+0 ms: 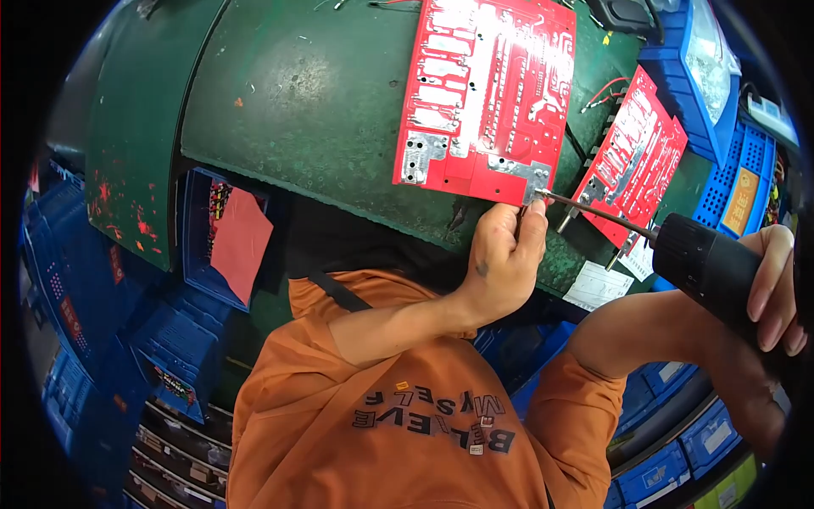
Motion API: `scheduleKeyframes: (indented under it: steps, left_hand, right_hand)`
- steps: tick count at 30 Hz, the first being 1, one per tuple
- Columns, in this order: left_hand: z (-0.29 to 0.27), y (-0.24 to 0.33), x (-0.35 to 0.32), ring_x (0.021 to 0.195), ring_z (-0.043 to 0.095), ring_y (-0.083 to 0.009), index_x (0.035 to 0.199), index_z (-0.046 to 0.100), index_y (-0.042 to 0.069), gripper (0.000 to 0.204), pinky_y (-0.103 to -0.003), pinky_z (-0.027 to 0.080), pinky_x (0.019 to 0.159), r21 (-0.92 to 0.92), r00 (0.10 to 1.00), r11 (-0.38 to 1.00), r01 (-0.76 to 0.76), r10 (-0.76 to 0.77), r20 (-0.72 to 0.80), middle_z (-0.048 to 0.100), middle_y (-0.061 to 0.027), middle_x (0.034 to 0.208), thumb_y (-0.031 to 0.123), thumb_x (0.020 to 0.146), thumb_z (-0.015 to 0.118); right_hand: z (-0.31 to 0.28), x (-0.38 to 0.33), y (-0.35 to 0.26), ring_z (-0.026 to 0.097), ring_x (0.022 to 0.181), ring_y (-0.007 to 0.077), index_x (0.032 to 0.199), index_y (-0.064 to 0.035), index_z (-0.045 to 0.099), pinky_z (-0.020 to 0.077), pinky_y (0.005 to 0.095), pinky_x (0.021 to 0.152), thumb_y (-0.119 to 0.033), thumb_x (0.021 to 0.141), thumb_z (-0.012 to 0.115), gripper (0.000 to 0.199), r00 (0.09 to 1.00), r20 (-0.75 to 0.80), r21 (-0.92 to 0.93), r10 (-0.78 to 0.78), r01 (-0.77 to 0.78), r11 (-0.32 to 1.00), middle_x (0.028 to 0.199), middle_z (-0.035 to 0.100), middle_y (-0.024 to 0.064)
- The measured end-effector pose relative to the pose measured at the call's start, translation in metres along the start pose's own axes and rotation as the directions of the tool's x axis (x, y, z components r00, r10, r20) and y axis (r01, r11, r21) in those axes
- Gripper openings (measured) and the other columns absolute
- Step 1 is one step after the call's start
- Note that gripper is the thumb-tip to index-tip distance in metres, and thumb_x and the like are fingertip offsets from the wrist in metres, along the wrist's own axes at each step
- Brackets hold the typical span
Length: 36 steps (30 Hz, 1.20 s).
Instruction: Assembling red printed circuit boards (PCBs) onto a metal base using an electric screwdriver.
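Observation:
A large red circuit board (475,174) lies on the green bench with its silvery solder side up. My left hand (507,254) pinches the board's near right corner; whatever small part sits between thumb and fingers is hidden. In my right hand (776,288) is a black power screwdriver (708,263), held nearly level. Its long thin bit reaches left to the metal patch at that same corner, by my left fingertips. Just right of it, a second red circuit board (632,157) rests tilted, with metal posts at its near edge.
Blue plastic bins (687,93) stand at the right edge, one with clear bags. White paper slips (598,286) lie near the bench's front edge. Below the bench at left, a blue crate (195,254) holds boards and a pink sheet (242,246). Loose red wires lie behind the second board.

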<state>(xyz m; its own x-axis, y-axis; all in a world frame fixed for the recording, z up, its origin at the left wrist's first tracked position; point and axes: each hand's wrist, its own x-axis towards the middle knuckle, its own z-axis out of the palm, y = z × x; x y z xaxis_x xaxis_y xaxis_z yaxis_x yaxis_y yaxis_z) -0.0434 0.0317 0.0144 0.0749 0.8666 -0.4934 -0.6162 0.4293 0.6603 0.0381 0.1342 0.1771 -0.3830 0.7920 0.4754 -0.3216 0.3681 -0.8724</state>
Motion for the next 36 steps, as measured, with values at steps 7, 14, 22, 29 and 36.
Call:
scheduleKeyframes:
  steps: [7, 14, 22, 29, 36]
  left_hand:
    - [0.004, -0.002, 0.000, 0.045, 0.037, -0.0127, 0.084, 0.053, -0.004, 0.021, -0.033, 0.031, 0.045, 0.172, 0.994, 0.982, -0.083, 0.094, -0.059, 0.040, -0.0061, 0.052, 0.012, 0.094, 0.045]
    - [0.004, 0.003, 0.000, 0.044, 0.039, -0.0140, 0.080, 0.051, -0.004, 0.019, -0.034, 0.031, 0.044, 0.251, 0.987, 0.959, -0.131, 0.150, -0.057, 0.040, -0.0078, 0.051, 0.009, 0.093, 0.045]
    - [0.003, -0.004, 0.003, 0.042, 0.043, -0.0207, 0.078, 0.050, -0.003, 0.019, -0.036, 0.032, 0.044, 0.276, 0.975, 0.940, -0.199, 0.217, -0.037, 0.042, -0.0098, 0.051, 0.009, 0.092, 0.046]
    - [0.001, -0.004, 0.004, 0.045, 0.046, -0.0226, 0.082, 0.052, -0.004, 0.016, -0.036, 0.034, 0.045, 0.346, 0.953, 0.897, -0.274, 0.303, -0.031, 0.046, -0.0117, 0.055, 0.008, 0.092, 0.046]
    - [0.003, -0.001, 0.005, 0.046, 0.046, -0.0258, 0.080, 0.052, -0.003, 0.016, -0.037, 0.034, 0.046, 0.316, 0.963, 0.918, -0.239, 0.266, -0.044, 0.046, -0.0128, 0.055, 0.007, 0.091, 0.047]
  right_hand:
    - [-0.009, 0.006, -0.005, 0.051, 0.057, 0.0208, 0.113, 0.0038, 0.041, 0.0461, 0.0345, 0.042, -0.051, 0.085, 0.057, 0.064, 0.992, 0.107, 0.028, 0.060, -0.064, 0.998, 0.077, 0.048, 0.0080]
    - [-0.012, 0.003, 0.004, 0.052, 0.055, 0.0210, 0.115, 0.0028, 0.041, 0.0484, 0.0317, 0.044, -0.049, 0.084, 0.059, 0.063, 0.986, 0.163, 0.142, 0.037, -0.061, 0.988, 0.075, 0.048, 0.0096]
    - [-0.013, -0.013, 0.017, 0.046, 0.048, 0.0139, 0.092, -0.0034, 0.036, 0.0405, 0.0233, 0.042, -0.024, 0.082, 0.053, 0.029, 1.000, -0.025, 0.165, 0.006, -0.001, 0.986, 0.066, 0.045, 0.0052]
    - [-0.009, -0.030, 0.016, 0.041, 0.042, 0.0076, 0.073, -0.0089, 0.032, 0.0335, 0.0160, 0.041, -0.003, 0.080, 0.048, 0.018, 0.984, -0.176, 0.172, -0.023, 0.054, 0.984, 0.058, 0.043, 0.0013]
    - [-0.022, -0.044, 0.014, 0.042, 0.040, 0.0036, 0.060, -0.0105, 0.034, 0.0323, 0.0113, 0.040, 0.011, 0.078, 0.048, 0.031, 0.969, -0.245, 0.259, -0.006, 0.071, 0.963, 0.054, 0.046, -0.0002]
